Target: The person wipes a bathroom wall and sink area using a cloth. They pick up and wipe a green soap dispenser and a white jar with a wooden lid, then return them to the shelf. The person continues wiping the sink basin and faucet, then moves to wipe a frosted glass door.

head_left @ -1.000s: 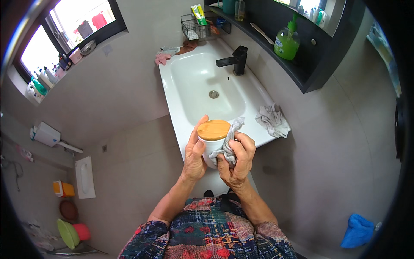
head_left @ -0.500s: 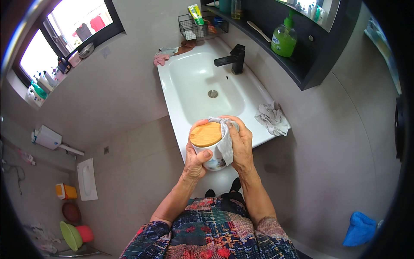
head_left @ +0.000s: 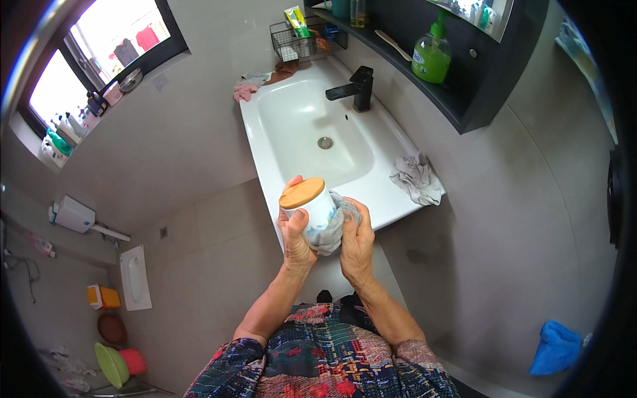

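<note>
A white canister (head_left: 313, 211) with a flat wooden lid (head_left: 302, 193) is held up just in front of the sink's near edge, tilted a little to the left. My left hand (head_left: 296, 233) is wrapped round its left side, thumb across the front. A grey cloth (head_left: 332, 232) lies bunched against the canister's lower right side. My right hand (head_left: 357, 239) grips this cloth and presses it there. Coloured print shows on the canister wall, partly covered by the cloth.
Beyond my hands lies a white sink (head_left: 292, 119) with a black faucet (head_left: 358, 89). A crumpled grey rag (head_left: 417, 179) rests on its right corner. A dark shelf (head_left: 464, 109) holding a green soap bottle (head_left: 431, 58) juts out at upper right. A wire basket (head_left: 309, 46) stands behind the sink.
The canister has tipped to the left. My right hand and the cloth have slid from the lid's rim down to the canister's lower right side.
</note>
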The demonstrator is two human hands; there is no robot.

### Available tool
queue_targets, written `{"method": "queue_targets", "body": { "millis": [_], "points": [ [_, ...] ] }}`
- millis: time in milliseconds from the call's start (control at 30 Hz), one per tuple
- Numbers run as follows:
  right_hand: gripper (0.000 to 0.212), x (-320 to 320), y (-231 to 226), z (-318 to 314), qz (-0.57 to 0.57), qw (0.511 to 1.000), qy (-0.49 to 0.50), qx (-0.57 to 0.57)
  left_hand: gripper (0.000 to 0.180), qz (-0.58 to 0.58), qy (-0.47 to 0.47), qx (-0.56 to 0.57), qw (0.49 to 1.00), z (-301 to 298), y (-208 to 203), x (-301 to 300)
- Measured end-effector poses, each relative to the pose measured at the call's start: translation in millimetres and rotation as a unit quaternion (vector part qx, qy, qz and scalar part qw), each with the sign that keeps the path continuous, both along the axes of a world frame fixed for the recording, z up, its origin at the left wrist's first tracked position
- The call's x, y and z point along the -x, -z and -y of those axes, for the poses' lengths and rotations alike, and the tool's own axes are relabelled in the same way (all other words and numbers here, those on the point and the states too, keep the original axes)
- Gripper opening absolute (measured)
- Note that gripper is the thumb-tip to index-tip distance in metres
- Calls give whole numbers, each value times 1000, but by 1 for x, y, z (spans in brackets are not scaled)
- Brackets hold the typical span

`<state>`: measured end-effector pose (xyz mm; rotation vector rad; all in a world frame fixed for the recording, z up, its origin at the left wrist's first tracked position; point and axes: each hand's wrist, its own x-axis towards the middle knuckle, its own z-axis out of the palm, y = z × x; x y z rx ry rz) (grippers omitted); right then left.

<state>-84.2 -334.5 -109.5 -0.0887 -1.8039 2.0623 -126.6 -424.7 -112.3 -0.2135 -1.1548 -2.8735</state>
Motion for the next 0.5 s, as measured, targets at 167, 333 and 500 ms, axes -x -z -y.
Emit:
{"method": "queue_targets", "body": {
  "millis": [167, 333, 500],
  "points": [
    [42, -16, 17, 14, -80, 980, 94, -155, 74, 5, -21, 0, 1000, -4, -5, -1],
    [39, -20, 11, 12, -92, 987, 88, -101, 77, -7, 3, -18, 1000, -3, -11, -3],
    [32, 5, 16, -9, -2, 983, -41, 179, 68, -6, -11, 20, 1000, -10, -15, -8]
  ]
}}
